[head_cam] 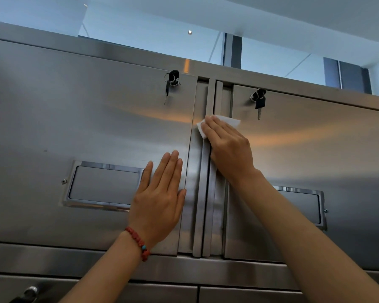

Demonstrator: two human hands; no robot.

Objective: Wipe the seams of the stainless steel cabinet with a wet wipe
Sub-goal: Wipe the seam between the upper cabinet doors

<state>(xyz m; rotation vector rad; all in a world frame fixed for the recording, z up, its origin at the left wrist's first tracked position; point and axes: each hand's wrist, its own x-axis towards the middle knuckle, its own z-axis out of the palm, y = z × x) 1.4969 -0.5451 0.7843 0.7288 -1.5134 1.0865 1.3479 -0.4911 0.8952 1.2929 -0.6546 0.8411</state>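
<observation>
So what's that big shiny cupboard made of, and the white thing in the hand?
The cabinet door looks like brushed stainless steel: grey, with fine streaks and blurry orange reflections. The wet wipe under the right hand seems soft, thin, paper-like cloth, white and creased at its edges.

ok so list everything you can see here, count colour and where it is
stainless steel cabinet: one, silver, fills the view
sliding cabinet doors: two, silver, left and right of the centre seam
recessed metal handles: two, silver, one in each door
black-headed keys: two sets, hanging from locks near each door's top inner corner
white wet wipe: one, on the centre seam
red bead bracelet: one, with a blue bead, on the left wrist
left hand: flat on the left door, fingers straight
right hand: pressing the wipe against the seam
</observation>
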